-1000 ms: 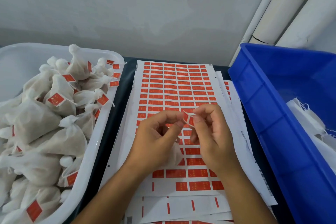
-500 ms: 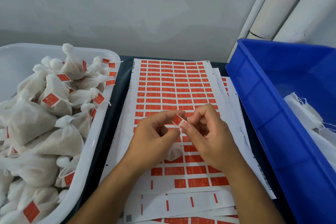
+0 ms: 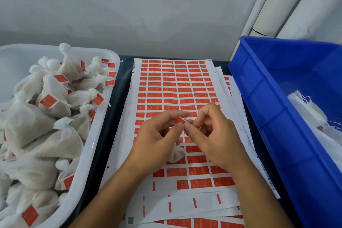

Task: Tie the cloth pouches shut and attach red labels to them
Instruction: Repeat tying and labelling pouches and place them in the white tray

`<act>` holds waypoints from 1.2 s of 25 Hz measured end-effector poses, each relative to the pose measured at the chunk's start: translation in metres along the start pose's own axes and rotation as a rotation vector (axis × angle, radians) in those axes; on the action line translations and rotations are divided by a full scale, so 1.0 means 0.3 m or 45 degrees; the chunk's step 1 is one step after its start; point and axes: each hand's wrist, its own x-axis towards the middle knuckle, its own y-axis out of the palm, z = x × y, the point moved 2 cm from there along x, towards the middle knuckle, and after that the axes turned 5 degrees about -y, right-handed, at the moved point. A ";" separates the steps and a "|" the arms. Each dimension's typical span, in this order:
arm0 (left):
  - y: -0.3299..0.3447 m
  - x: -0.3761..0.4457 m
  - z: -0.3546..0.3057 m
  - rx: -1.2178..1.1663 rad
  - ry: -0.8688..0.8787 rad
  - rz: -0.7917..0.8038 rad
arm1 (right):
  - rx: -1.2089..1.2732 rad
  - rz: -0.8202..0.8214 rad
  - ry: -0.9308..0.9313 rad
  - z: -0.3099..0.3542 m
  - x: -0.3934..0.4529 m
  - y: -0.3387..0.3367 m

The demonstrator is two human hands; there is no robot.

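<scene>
Over the sheet of red labels (image 3: 172, 83), my left hand (image 3: 157, 140) and my right hand (image 3: 212, 139) meet at their fingertips. Between them they pinch one small red label (image 3: 179, 120), folded over. A small white cloth pouch (image 3: 176, 153) hangs below the fingers, half hidden between my palms; the string that joins it to the label is too thin to make out. The label sheet has many rows of red labels at the far end and bare backing near me.
A white tub (image 3: 96, 135) on the left holds several tied pouches with red labels. A blue crate (image 3: 268, 116) on the right holds white cloth (image 3: 311, 114). More label sheets (image 3: 185, 207) lie stacked under the top one. White pipes (image 3: 277, 5) stand at the back right.
Both hands have dropped slightly toward me with the label, which has turned from upright to lying tilted between the fingertips. The pouch below shows more.
</scene>
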 end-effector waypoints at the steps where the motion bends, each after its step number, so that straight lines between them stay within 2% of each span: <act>1: 0.000 0.001 0.001 -0.016 0.005 -0.010 | 0.006 -0.002 0.008 0.002 0.000 0.000; 8: -0.003 0.002 0.009 -0.090 -0.020 -0.029 | 0.100 0.051 0.075 0.000 0.005 0.009; 17: 0.003 -0.003 -0.010 -0.079 -0.024 -0.032 | 0.154 -0.072 0.080 0.014 0.007 0.025; 23: 0.011 -0.013 -0.017 0.113 0.059 -0.217 | 0.282 -0.161 0.242 0.002 -0.003 0.053; 28: 0.018 -0.020 -0.013 0.423 0.333 -0.432 | 0.378 -0.219 0.372 0.005 -0.007 0.067; 30: 0.016 -0.020 -0.005 0.435 0.330 -0.447 | 0.408 -0.225 0.411 0.005 -0.008 0.067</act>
